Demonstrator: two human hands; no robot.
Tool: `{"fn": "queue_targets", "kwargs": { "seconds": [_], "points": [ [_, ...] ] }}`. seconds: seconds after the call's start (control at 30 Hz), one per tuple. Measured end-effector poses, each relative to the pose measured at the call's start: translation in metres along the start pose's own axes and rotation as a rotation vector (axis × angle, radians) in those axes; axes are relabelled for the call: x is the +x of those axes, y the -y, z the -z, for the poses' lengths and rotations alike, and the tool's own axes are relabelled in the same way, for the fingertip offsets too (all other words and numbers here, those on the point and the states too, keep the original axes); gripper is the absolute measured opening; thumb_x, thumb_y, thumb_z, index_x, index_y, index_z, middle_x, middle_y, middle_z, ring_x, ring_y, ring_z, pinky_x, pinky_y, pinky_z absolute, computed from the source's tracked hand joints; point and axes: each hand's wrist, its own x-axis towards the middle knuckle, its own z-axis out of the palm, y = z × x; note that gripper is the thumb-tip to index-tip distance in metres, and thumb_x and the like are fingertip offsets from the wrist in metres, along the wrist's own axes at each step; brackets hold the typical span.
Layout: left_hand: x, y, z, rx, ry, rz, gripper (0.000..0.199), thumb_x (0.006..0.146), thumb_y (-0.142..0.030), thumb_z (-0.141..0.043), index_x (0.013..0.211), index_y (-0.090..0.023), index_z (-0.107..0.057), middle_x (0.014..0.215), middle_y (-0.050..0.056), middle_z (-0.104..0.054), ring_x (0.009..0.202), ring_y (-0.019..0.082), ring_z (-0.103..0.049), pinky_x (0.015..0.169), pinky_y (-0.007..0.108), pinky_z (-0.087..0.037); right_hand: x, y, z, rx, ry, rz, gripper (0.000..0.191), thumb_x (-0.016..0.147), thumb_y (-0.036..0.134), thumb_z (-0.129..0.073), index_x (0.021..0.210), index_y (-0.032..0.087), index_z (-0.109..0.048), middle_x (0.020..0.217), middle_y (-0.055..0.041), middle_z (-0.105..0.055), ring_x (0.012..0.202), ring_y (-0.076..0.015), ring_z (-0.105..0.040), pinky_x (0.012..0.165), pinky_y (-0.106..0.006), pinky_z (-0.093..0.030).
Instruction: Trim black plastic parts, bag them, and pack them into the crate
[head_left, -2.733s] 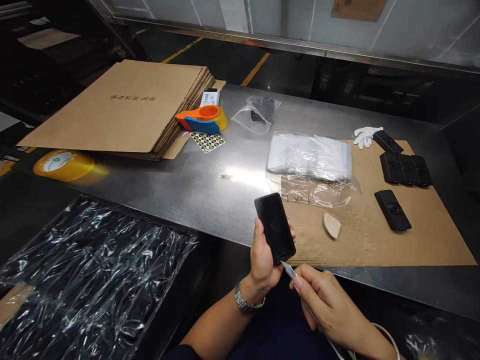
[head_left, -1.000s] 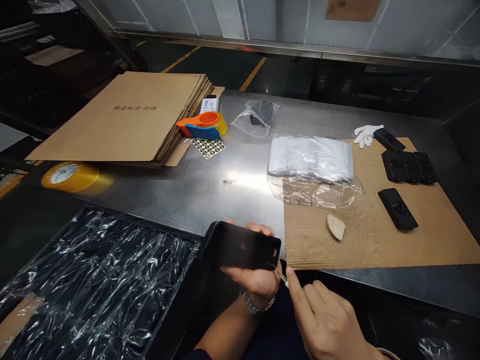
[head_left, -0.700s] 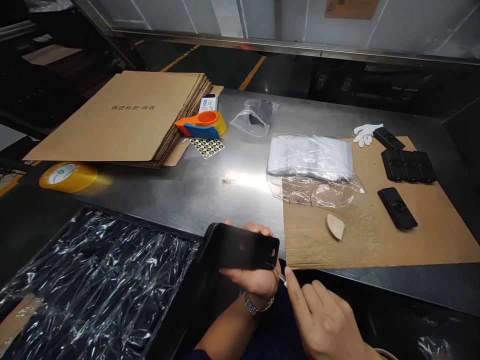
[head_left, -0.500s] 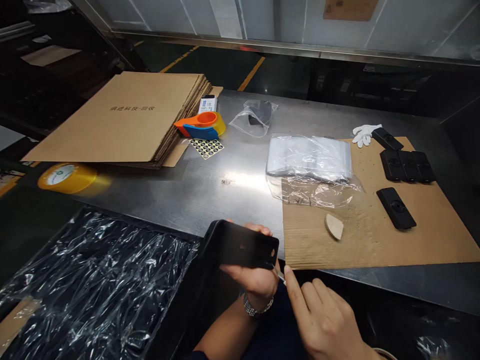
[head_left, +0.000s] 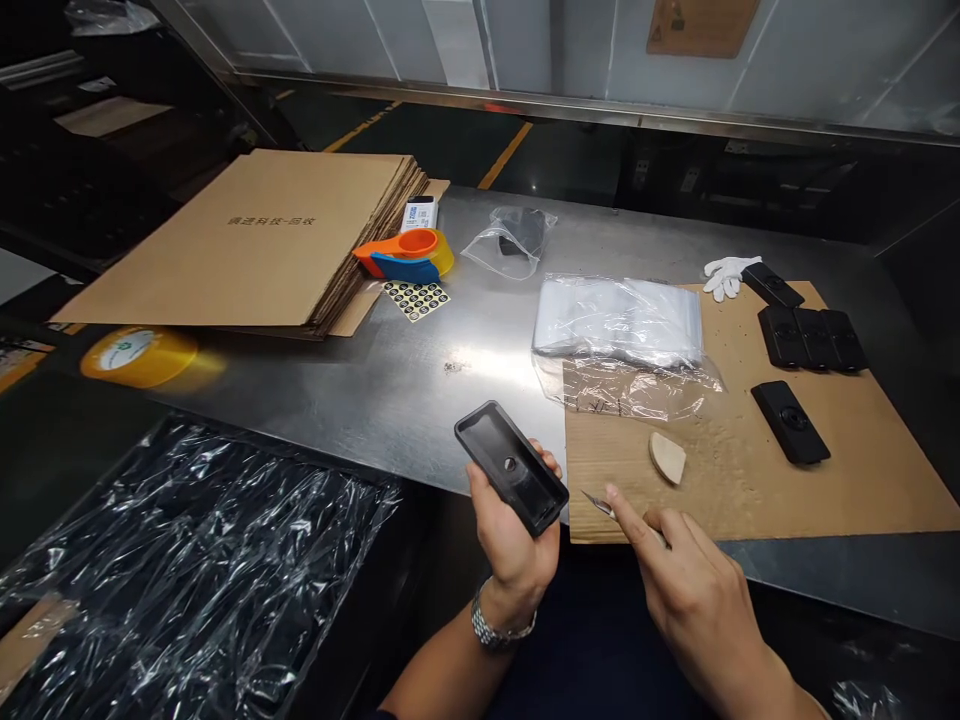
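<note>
A black rectangular plastic housing (head_left: 499,450) rests in my left hand (head_left: 510,535), its hollow side facing up and a small hole showing in its floor. The fingers and thumb of that hand are closed around its lower end. My right hand (head_left: 686,570) grips a small knife (head_left: 602,503), index finger laid along it. The blade points toward the housing but is apart from it. A beige wedge-shaped piece (head_left: 667,458) lies on the cardboard sheet (head_left: 847,490) just beyond my right hand.
Several black housings (head_left: 810,338) lie on the cardboard at right, beside a white glove (head_left: 727,277). Clear plastic bags (head_left: 619,320) are stacked mid-bench. Further left are a tape dispenser (head_left: 409,255), a sticker sheet (head_left: 417,299) and stacked cardboard (head_left: 225,240). Black plastic wrapping (head_left: 202,560) fills the lower left.
The housing has been turned in my left hand, so its hollow inside now shows. My right hand has moved the knife away from it, up and to the right.
</note>
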Motion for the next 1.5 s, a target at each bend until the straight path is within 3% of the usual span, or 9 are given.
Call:
{"fn": "queue_targets", "kwargs": {
  "seconds": [0.2,0.33,0.7,0.97,1.2,1.5],
  "points": [
    [-0.004,-0.001,-0.002,0.025,0.131,0.03,0.041,0.088,-0.045,-0.031,0.1,-0.02,-0.061,0.07,0.004,-0.058,0.058,0.012,-0.055,0.055,0.021,-0.046,0.001,0.006,0.01,0.007,-0.011,0.059,0.034,0.092,0.023,-0.042,0.125,0.018,-0.051,0.064,-0.001,-0.047,0.059,-0.0134,-0.044,0.054,-0.027,-0.028],
    [-0.006,0.0,-0.002,0.035,0.161,0.011,0.044,0.088,-0.047,-0.029,0.102,-0.02,-0.061,0.071,0.004,-0.058,0.059,0.012,-0.055,0.053,0.021,-0.045,0.003,0.009,0.013,-0.026,-0.012,0.056,0.034,0.092,0.021,-0.041,0.124,0.019,-0.052,0.063,-0.0012,-0.047,0.059,-0.0137,-0.043,0.055,-0.028,-0.026],
    [-0.007,0.003,0.002,0.076,0.183,0.01,0.046,0.082,-0.054,-0.04,0.08,-0.016,-0.067,0.072,0.004,-0.06,0.06,0.012,-0.056,0.053,0.02,-0.046,-0.001,0.006,0.015,-0.059,0.02,0.067,0.036,0.09,0.017,-0.04,0.123,0.02,-0.053,0.064,-0.0017,-0.046,0.059,-0.0149,-0.041,0.057,-0.028,-0.024],
    [-0.007,0.003,0.003,0.104,0.176,0.036,0.045,0.078,-0.055,-0.047,0.08,-0.015,-0.067,0.072,0.004,-0.061,0.06,0.012,-0.056,0.057,0.021,-0.047,-0.001,0.006,0.015,-0.104,0.012,0.056,0.036,0.09,0.014,-0.038,0.12,0.02,-0.056,0.063,-0.0021,-0.046,0.059,-0.0158,-0.039,0.057,-0.029,-0.024],
    [-0.006,0.0,0.0,0.16,0.166,0.106,0.046,0.08,-0.055,-0.045,0.081,-0.014,-0.066,0.072,0.005,-0.061,0.058,0.012,-0.056,0.056,0.021,-0.047,-0.003,-0.002,0.015,0.036,0.027,0.056,0.032,0.092,0.019,-0.04,0.121,0.018,-0.054,0.062,0.0004,-0.048,0.056,-0.0117,-0.042,0.053,-0.027,-0.024],
    [-0.008,-0.001,-0.001,0.196,0.14,0.184,0.047,0.081,-0.055,-0.043,0.079,-0.013,-0.065,0.072,0.004,-0.06,0.059,0.011,-0.056,0.051,0.018,-0.044,-0.005,-0.003,0.012,0.034,0.108,0.004,0.028,0.094,0.021,-0.034,0.106,0.018,-0.059,0.059,0.0006,-0.054,0.053,-0.0112,-0.05,0.05,-0.027,-0.023]
  ]
}}
